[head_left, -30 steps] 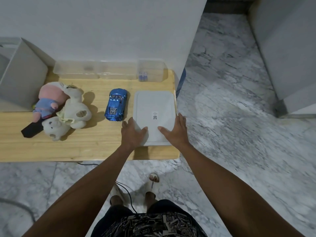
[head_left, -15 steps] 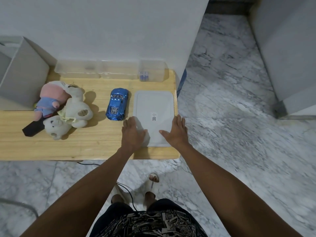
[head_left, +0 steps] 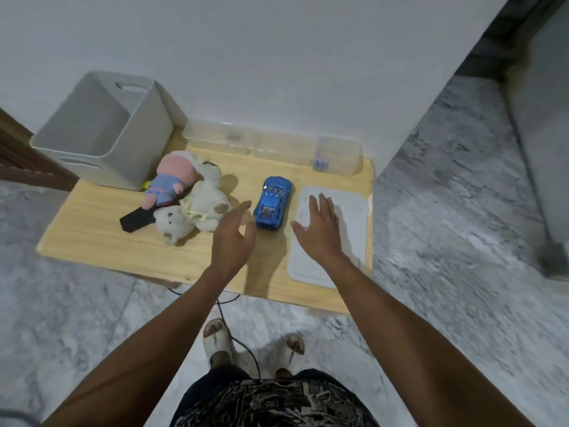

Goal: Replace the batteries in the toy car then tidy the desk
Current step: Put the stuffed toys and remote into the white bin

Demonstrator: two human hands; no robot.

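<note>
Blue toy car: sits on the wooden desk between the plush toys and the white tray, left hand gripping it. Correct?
Not quite. The head view shows the blue toy car ungripped: the left hand hovers open beside it. The rest holds.

A room in a home, with toys on a small desk.

A little wooden desk (head_left: 98,241) stands by a plain white wall (head_left: 277,57) on a grey marble floor (head_left: 446,211). Soft toys (head_left: 191,204) lie at 10 o'clock, a grey storage bin (head_left: 101,131) sits behind them at 11 o'clock, and the person's feet in house slippers (head_left: 217,337) show at 6 o'clock.
</note>
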